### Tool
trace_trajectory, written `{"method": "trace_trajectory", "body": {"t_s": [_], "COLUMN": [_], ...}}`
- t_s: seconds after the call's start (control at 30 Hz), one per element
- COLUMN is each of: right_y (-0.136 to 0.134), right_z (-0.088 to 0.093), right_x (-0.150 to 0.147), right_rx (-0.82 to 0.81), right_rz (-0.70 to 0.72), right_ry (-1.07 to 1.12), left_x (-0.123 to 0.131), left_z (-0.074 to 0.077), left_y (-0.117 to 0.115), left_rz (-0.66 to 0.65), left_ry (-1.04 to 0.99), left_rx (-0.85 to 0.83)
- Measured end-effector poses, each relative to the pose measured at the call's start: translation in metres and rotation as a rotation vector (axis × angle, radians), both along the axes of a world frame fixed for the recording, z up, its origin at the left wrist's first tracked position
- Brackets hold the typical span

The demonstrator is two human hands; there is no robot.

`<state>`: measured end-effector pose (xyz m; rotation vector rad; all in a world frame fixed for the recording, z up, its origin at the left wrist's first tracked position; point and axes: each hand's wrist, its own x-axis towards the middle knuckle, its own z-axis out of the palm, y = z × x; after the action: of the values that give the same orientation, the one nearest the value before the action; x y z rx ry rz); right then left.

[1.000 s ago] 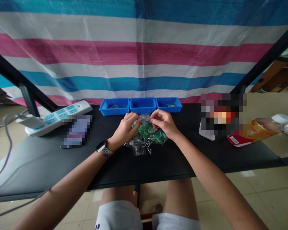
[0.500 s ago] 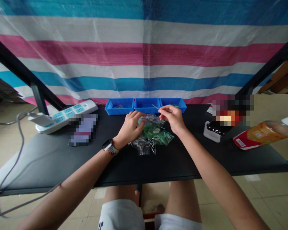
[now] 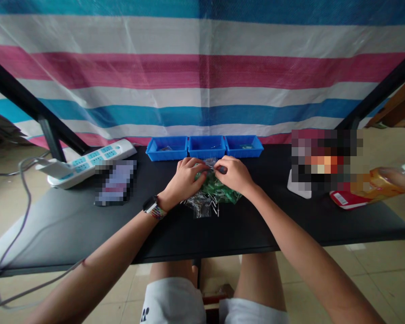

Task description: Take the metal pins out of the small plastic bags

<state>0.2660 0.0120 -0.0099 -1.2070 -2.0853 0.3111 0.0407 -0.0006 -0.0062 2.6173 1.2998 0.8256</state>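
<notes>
A pile of small metal pins and green pieces (image 3: 219,191), some in clear plastic bags (image 3: 202,209), lies on the black table between my hands. My left hand (image 3: 188,177) rests over the pile's left side, thumb apart from the curved fingers, its fingertips near the pile's far edge. My right hand (image 3: 234,173) is at the far right of the pile, thumb and forefinger pinched together close to the left fingertips. Thin, shiny metal shows between the two hands, but I cannot make out what the pinch holds. Behind the pile, the middle blue bin (image 3: 206,154) contains a thin metal piece (image 3: 213,146).
A left blue bin (image 3: 167,156) and a right blue bin (image 3: 245,153) flank the middle one, each with small pieces inside. A power strip (image 3: 94,162) and a blurred phone (image 3: 117,182) are at left. At right lie a white case (image 3: 299,185) and a drink bottle (image 3: 378,184).
My right hand has come down and left from the front of the bins to the pile. The thin metal piece it held is gone from its raised position; one shows in the middle bin.
</notes>
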Motion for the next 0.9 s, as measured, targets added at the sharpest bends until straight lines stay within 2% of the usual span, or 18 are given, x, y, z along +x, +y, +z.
{"method": "trace_trajectory", "body": {"t_s": [0.1, 0.33, 0.5, 0.6, 0.73, 0.9], "right_y": [-0.0016, -0.0019, -0.0014, 0.0015, 0.0045, 0.003], "right_z": [-0.0016, -0.0045, -0.0036, -0.004, -0.0052, -0.0047], "right_x": [-0.0028, -0.0037, -0.0048, -0.0052, -0.0051, -0.0062], "right_rx": [-0.003, -0.027, 0.091, 0.141, 0.093, 0.105], "right_rz": [-0.011, -0.012, -0.072, -0.002, 0.091, -0.007], "right_ry": [-0.087, -0.095, -0.093, -0.143, -0.174, -0.145], "left_x": [-0.0005, -0.0001, 0.0009, 0.0015, 0.0021, 0.0023], "left_z": [-0.0012, -0.0003, 0.0043, 0.0046, 0.0026, 0.0061], "left_y": [0.0005, 0.0003, -0.0028, -0.0031, -0.0022, -0.0038], "left_rz": [-0.006, -0.028, -0.019, -0.043, -0.051, -0.06], "left_ry": [0.001, 0.022, 0.033, 0.029, 0.018, -0.024], "left_rx": [0.008, -0.028, -0.03, -0.032, -0.031, 0.002]}}
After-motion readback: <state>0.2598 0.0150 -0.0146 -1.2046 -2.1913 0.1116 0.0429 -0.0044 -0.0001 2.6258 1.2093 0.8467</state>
